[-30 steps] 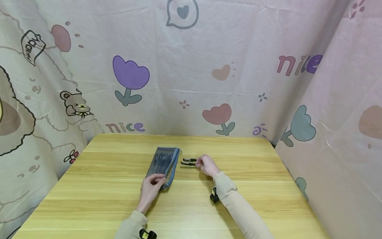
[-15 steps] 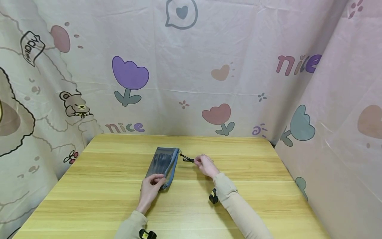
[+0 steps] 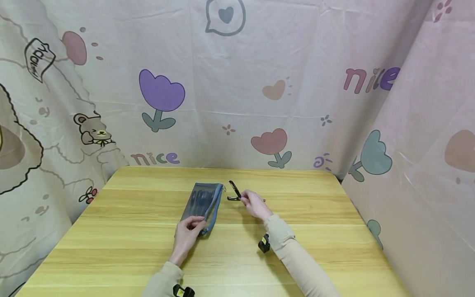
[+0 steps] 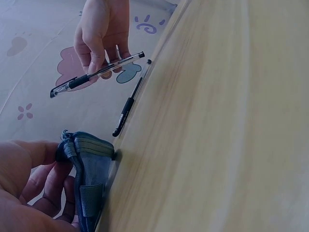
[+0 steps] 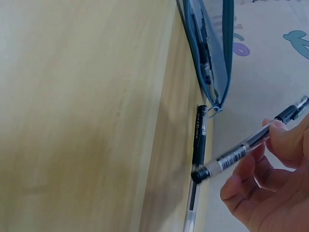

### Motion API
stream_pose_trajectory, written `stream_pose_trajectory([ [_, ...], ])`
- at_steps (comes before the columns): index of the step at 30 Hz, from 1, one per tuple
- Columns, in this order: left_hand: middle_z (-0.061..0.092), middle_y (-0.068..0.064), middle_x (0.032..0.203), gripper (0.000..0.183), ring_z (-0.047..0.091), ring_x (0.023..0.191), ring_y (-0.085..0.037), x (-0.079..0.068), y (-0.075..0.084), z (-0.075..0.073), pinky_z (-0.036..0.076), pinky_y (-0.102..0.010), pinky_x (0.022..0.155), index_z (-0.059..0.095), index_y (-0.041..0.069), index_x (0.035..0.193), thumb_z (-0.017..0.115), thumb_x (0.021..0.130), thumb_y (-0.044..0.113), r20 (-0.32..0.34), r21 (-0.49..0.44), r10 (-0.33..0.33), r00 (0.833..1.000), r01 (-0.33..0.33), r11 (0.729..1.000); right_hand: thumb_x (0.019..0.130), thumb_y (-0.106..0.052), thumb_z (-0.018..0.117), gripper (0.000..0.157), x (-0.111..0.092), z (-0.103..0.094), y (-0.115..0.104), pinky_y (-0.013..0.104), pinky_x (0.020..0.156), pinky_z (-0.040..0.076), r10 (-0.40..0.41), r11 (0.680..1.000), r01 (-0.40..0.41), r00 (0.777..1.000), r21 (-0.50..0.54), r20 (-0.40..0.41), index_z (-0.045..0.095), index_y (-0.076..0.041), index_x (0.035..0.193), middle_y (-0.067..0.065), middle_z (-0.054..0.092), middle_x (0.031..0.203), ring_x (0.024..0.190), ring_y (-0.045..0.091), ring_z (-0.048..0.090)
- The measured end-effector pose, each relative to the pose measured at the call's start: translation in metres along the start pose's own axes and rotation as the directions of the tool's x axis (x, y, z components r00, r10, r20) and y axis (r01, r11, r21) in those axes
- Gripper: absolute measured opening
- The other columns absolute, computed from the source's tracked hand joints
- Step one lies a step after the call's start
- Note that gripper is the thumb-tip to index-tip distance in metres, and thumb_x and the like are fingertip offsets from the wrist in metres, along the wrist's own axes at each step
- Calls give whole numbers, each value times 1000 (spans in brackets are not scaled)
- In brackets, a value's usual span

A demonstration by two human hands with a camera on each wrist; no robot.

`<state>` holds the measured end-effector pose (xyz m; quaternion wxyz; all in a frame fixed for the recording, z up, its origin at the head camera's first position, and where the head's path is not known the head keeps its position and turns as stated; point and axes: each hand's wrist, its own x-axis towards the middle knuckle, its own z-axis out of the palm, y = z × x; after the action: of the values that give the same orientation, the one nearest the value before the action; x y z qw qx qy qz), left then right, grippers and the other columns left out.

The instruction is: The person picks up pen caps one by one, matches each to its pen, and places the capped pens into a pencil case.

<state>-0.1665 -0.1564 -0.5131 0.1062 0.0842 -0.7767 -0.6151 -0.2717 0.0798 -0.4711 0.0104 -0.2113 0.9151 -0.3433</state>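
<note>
A blue see-through mesh pencil case [image 3: 196,202] lies on the table, its zipped side parted, with several dark pens [image 5: 205,58] visible inside. My left hand [image 3: 187,235] pinches its near end between thumb and fingers, holding the opening apart. To the right of the case, my right hand [image 3: 255,204] pinches a clear gel pen with a black grip [image 4: 78,82]. That pen is lifted above the table and tilted, capped end pointing up and away in the head view. A second black gel pen [image 4: 124,113] lies flat on the wood below, partly behind the right hand in the head view.
The wooden table [image 3: 319,247] reaches back to a patterned curtain [image 3: 222,82], which also hangs along both sides. A small black wrist camera [image 3: 183,291] sits at the left sleeve and another black camera [image 3: 264,243] at the right sleeve.
The two pens lay side by side at first; the right hand has raised one and swung its capped end up and away. The left hand and the pencil case have stayed put.
</note>
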Motion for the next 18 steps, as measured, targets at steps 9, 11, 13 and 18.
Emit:
stream_pose_trajectory([
  [9,69,-11,85,17,58,71,-4,-1,1,-1,49,-19,66,75,-1,105,73,91,8,3,-4,2,1000,-2,1000,104,-8,49,19,-1,0,-4,39,85,55,73,983,-82,996,164,59,59,4,115,15,65,102,91,22,61],
  [11,69,-11,85,18,57,71,-4,-1,1,-1,49,-19,66,74,-1,105,74,91,9,5,-2,5,1000,-5,1000,105,-10,48,21,-2,0,-5,37,83,56,97,973,-111,992,204,81,58,5,117,16,64,104,89,22,62],
  [13,69,-11,85,18,57,71,-4,-1,1,-1,49,-19,66,74,-1,105,74,91,9,5,-1,6,1000,-6,1000,105,-10,47,24,-2,1,-6,35,79,57,115,958,-138,988,252,104,56,7,119,18,64,105,84,20,62],
  [18,69,-10,84,16,58,71,-4,0,1,0,49,-19,66,75,-1,104,74,91,7,0,-2,4,1000,-4,1000,106,-11,45,30,-1,5,-7,36,69,61,168,855,-246,964,457,205,48,11,127,26,60,108,70,18,62],
])
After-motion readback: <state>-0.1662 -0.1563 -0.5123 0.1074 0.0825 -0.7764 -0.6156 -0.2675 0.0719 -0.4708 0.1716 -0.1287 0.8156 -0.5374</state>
